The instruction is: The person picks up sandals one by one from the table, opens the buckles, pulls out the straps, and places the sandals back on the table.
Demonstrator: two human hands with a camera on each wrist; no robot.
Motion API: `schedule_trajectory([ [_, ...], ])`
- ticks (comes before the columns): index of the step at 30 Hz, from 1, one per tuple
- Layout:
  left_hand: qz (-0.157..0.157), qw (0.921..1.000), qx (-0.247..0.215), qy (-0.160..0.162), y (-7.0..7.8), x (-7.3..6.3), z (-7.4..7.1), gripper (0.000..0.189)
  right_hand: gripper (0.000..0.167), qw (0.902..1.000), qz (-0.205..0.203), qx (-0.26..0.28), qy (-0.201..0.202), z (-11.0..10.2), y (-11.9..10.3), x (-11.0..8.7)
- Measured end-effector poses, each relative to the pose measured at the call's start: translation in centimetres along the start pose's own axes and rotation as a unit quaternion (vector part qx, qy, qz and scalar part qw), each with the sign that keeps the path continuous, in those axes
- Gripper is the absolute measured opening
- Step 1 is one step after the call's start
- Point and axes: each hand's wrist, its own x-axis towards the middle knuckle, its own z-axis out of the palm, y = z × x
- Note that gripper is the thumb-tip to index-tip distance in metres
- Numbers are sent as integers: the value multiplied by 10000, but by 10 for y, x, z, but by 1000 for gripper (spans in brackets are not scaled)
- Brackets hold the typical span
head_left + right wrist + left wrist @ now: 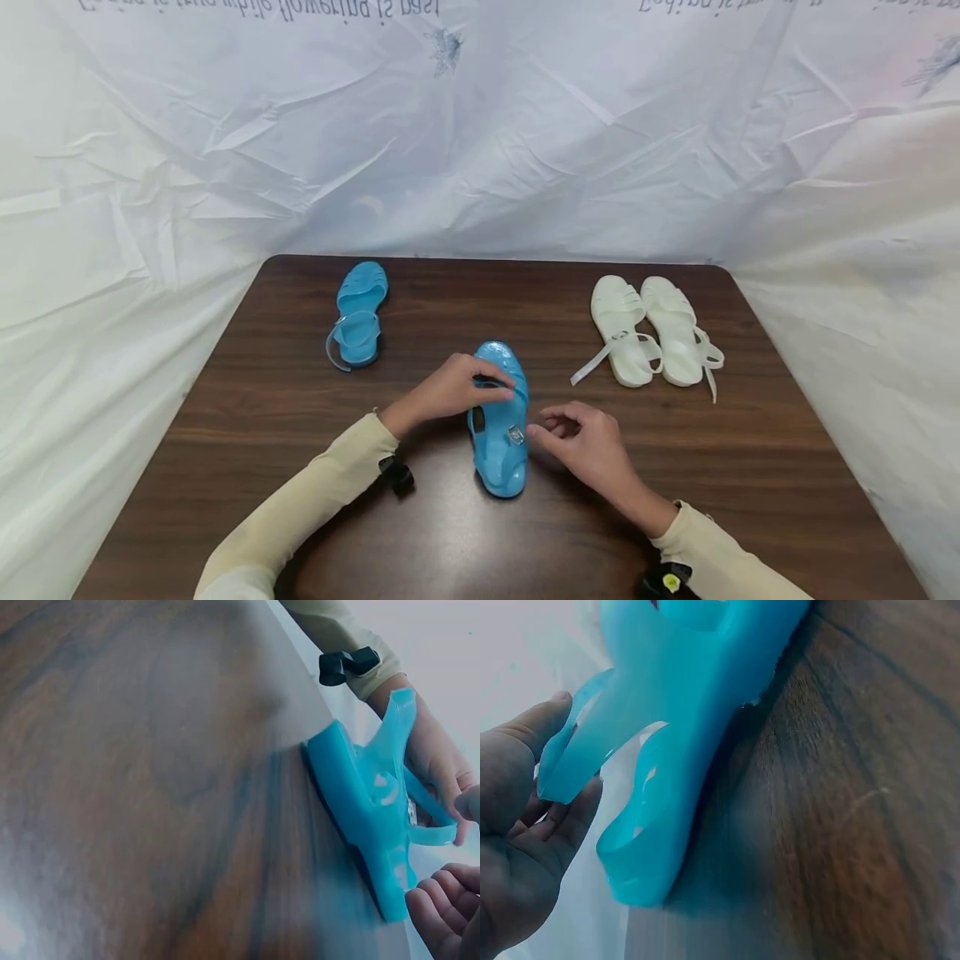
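A blue jelly sandal (497, 450) lies on the table in front of me, its toe pointing away. A metal buckle (516, 434) shows on its right side. My left hand (468, 385) reaches over the sandal from the left; in the left wrist view it pinches the loose blue strap (574, 769) between thumb and fingers. Beside the sandal's right edge is my right hand (581, 437), thumb and fingers bent and apart, with nothing visible between them. In the right wrist view the strap loop (435, 834) stands up from the sandal, close to both hands.
Another blue sandal (362, 287) lies at the back left of the brown table (247, 417), its strap loose. Two white sandals (618, 308) sit side by side at the back right, straps hanging out. White sheeting (480, 150) hangs behind the table and along both sides.
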Motion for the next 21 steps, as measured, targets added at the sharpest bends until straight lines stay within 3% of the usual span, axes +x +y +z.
schedule_trajectory([
  [7, 26, 9991, 301, -305, 3, 11, 4, 38, 37, 9996, 193, -214, -62, -5, -1, 0],
  [12, 103, 9993, 291, -204, 5, 9, 2, 38, 36, 9995, 167, -220, -147, -4, -2, 3],
  [16, 31, 9995, 278, 177, 8, -4, 0, 36, 35, 9993, 195, -178, -258, -3, -4, 4],
  [21, -445, 9964, 89, 714, 13, -35, 1, 36, 36, 9985, 252, -94, -471, 1, -7, 2],
])
